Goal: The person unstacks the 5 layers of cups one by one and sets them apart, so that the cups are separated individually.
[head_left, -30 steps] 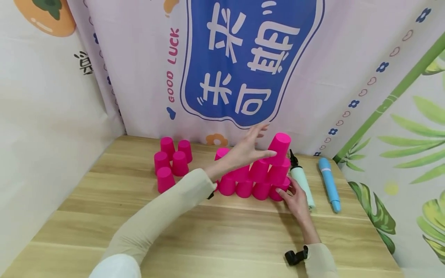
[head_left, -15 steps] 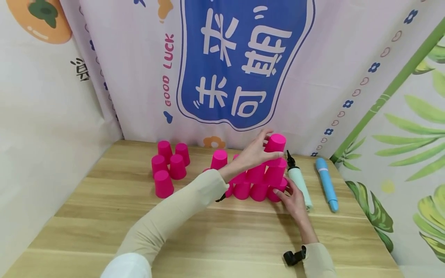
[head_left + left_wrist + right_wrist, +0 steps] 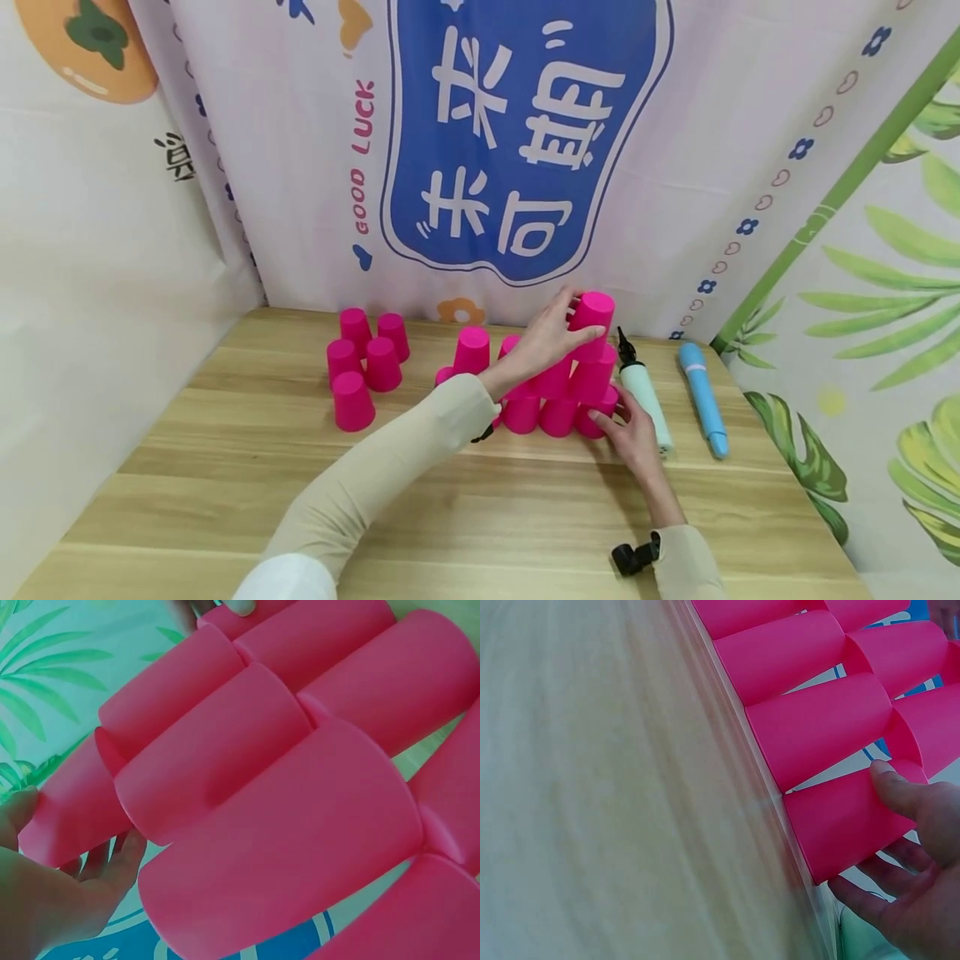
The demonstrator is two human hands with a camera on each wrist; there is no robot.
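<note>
Two hands work one pink stack on the table: the left hand curls its fingers round the top cup, upright at the stack's right end, while the right hand rests relaxed fingers against the bottom-right cup, directly below.

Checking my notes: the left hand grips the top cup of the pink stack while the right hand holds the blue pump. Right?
Not quite. The right hand touches the bottom right cup, not the blue pump, as the head view shows. The left hand does grip the top cup.
</note>
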